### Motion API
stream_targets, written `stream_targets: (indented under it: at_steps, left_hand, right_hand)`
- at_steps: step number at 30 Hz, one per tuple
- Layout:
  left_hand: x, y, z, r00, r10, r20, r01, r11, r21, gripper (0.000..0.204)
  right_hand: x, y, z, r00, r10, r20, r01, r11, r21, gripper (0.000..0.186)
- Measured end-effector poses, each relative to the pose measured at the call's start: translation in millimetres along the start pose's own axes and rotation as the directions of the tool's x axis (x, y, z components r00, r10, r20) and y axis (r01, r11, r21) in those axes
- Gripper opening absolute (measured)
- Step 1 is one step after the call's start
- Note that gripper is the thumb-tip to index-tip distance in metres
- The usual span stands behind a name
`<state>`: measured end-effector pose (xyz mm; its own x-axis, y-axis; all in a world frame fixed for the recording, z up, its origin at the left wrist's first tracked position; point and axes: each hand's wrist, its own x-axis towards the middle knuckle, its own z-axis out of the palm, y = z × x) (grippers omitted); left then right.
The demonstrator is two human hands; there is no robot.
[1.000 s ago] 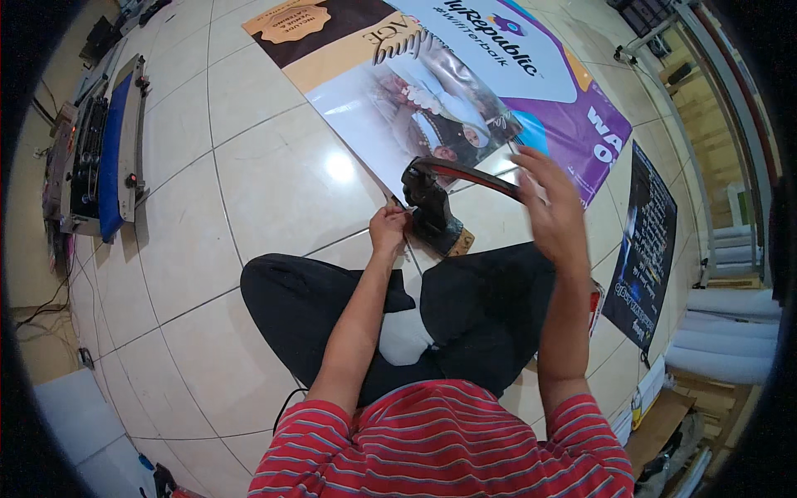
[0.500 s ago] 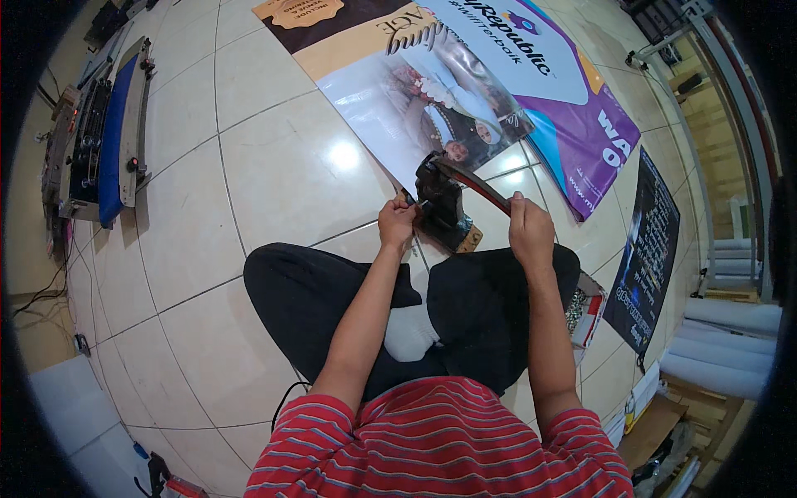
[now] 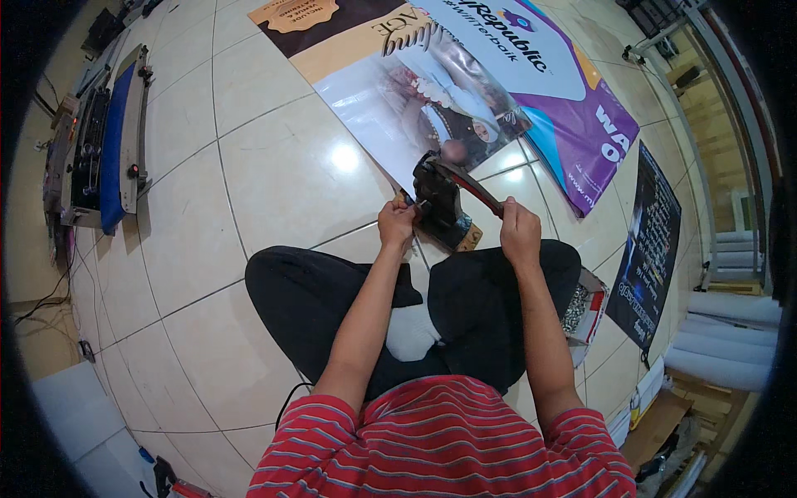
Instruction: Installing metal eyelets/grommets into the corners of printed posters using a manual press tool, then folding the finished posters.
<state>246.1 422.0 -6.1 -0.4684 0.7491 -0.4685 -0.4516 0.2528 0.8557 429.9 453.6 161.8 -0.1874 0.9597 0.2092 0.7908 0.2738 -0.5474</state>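
A black hand-lever eyelet press (image 3: 438, 195) stands on a small wooden base (image 3: 470, 239) on the floor, just beyond my crossed legs. My right hand (image 3: 520, 228) is closed around the end of its long curved lever (image 3: 479, 187). At the press's left side, my left hand (image 3: 397, 220) is closed, pinching the near corner of a printed banner (image 3: 353, 112). The fingers hide most of that corner, and the press's jaw cannot be made out.
Beside my right knee sits an open box (image 3: 588, 311) of small silvery rings. A purple-and-blue banner (image 3: 581, 141) and a dark banner (image 3: 652, 249) lie to the right. White rolls (image 3: 722, 340) are stacked by a metal frame. A machine with a blue panel (image 3: 120, 149) stands at left.
My right hand and the lever's end have shifted slightly left. The left hand stays in place beside the press.
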Motion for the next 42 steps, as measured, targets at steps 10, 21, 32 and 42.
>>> stream_targets:
  at_steps: [10, 21, 32, 42]
  left_hand:
    - [5, -11, -1, 1.0, 0.011, 0.002, -0.011, 0.999, -0.038, 0.013]
    - [7, -15, 0, 0.999, -0.008, 0.048, 0.018, 0.978, -0.208, 0.013]
    - [-3, 2, 3, 1.0, -0.023, 0.008, 0.023, 0.999, -0.04, 0.016]
    - [-30, 62, -1, 0.872, 0.374, -0.317, -0.403, 0.915, -0.029, 0.006]
  right_hand:
    - [2, -8, -9, 0.998, 0.054, 0.016, -0.053, 0.996, -0.069, 0.04]
    - [0, 11, 6, 0.999, -0.039, -0.016, 0.039, 0.999, -0.002, 0.039]
    - [0, 13, 6, 0.999, 0.036, 0.0, -0.036, 0.999, 0.035, 0.039]
    - [-1, 6, 10, 0.971, 0.219, -0.094, -0.161, 0.895, 0.415, 0.036]
